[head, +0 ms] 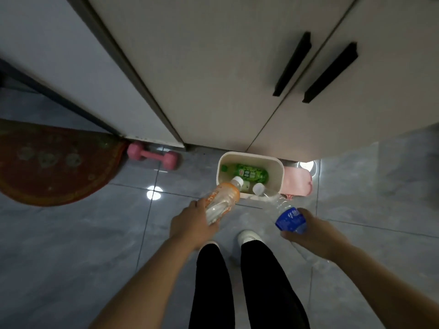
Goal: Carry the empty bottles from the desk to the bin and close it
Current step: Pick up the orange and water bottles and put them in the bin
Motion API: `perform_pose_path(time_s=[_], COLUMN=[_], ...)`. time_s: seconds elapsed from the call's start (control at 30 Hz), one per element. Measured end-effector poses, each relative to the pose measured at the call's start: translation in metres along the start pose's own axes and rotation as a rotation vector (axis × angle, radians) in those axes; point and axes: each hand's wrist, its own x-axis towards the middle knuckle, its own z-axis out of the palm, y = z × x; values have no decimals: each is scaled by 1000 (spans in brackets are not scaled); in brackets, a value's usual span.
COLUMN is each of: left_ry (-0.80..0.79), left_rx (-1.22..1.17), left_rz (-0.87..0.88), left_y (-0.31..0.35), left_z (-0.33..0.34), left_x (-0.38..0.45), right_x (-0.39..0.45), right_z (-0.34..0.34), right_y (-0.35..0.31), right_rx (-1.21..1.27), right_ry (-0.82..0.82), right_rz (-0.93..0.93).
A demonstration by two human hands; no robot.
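An orange-labelled clear plastic bottle (222, 201) is gripped in the left hand (192, 225) and a blue-labelled clear bottle (288, 218) in the right hand (306, 233), both caps tilted over the open cream rectangular bin (281, 173). A rim strike could bounce either bottle onto the open tiles surrounding the bin; the pink lid (298, 182) is hinged back.

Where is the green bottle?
In the head view, the green bottle lies inside the white bin on the floor, by the cupboard doors, ahead of both hands.
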Motion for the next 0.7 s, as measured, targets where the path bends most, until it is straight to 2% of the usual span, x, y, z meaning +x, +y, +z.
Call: perform_pose_path(time_s=[0.2,0.4,0.7], left_ry=[55,137,166], left_rx=[249,545,611], left_rz=[255,473,640], left_y=[15,43,62], left_z=[32,65,115], left_x=[97,188,259], right_x=[65,138,190], right_z=[31,46,38], right_y=[13,33,35], right_rx=[-58,-278,-477], right_ry=[84,263,410], right_rz=[-12,-103,-268])
